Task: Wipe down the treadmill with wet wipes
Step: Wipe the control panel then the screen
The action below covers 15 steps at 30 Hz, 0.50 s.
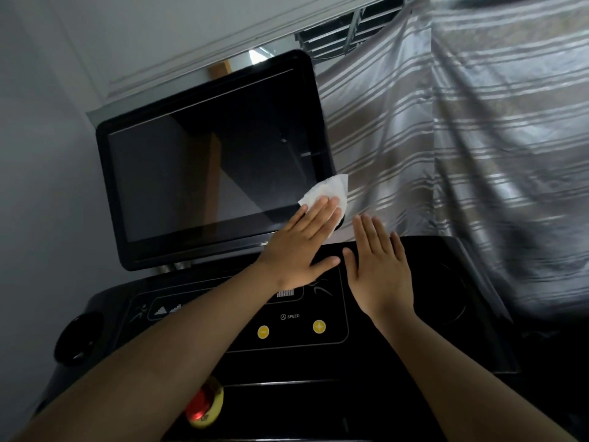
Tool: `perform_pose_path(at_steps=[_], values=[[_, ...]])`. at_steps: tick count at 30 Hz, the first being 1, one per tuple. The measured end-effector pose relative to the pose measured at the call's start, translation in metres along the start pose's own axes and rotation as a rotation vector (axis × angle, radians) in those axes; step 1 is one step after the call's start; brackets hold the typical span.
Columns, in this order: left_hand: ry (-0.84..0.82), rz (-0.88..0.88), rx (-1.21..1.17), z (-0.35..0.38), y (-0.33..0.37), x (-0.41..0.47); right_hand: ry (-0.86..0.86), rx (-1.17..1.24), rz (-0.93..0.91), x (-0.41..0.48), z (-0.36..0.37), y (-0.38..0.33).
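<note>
Left hand (299, 247) flat, pressing the wipe (328, 189) on the bottom-right corner of the screen (197, 173), so the rest lies left. Right hand (379, 269) spread, empty, beside that corner.

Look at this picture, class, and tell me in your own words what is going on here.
A person is cleaning a treadmill. The left hand presses a white wet wipe with straight fingers against the lower right corner of the dark screen. The right hand is open and holds nothing, flat over the black console; whether it touches cannot be told. The wipe is only at the screen, away from the yellow speed buttons and the red stop button.
</note>
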State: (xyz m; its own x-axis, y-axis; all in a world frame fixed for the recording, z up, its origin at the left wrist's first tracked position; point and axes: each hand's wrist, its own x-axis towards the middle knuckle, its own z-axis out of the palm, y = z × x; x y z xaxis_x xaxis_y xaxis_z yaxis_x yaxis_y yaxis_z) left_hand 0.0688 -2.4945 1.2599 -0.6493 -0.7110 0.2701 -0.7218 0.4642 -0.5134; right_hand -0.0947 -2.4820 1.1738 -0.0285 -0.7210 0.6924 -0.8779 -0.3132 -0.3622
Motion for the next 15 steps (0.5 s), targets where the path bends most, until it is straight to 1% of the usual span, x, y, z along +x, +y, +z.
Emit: perform_pose_path(at_steps=[3, 5, 8, 11, 13, 15], values=[[-0.058, 0.109, 0.022, -0.011, -0.023, 0.001, 0.01, -0.004, -0.023, -0.002, -0.002, 0.0], [-0.072, 0.114, 0.035, -0.017, -0.033, 0.007, 0.001, -0.002, -0.06, -0.002, -0.003, 0.001], [-0.028, 0.056, 0.013, -0.023, -0.042, 0.018, 0.015, 0.065, -0.127, 0.0, -0.005, 0.003], [0.021, 0.004, 0.016, -0.03, -0.054, 0.034, 0.11, 0.193, -0.151, 0.023, -0.011, -0.003], [0.068, 0.009, 0.018, -0.034, -0.062, 0.042, 0.177, 0.235, -0.137, 0.055, -0.013, -0.011], [0.115, 0.028, 0.014, -0.033, -0.068, 0.043, 0.19, 0.209, -0.147, 0.079, -0.009, -0.02]])
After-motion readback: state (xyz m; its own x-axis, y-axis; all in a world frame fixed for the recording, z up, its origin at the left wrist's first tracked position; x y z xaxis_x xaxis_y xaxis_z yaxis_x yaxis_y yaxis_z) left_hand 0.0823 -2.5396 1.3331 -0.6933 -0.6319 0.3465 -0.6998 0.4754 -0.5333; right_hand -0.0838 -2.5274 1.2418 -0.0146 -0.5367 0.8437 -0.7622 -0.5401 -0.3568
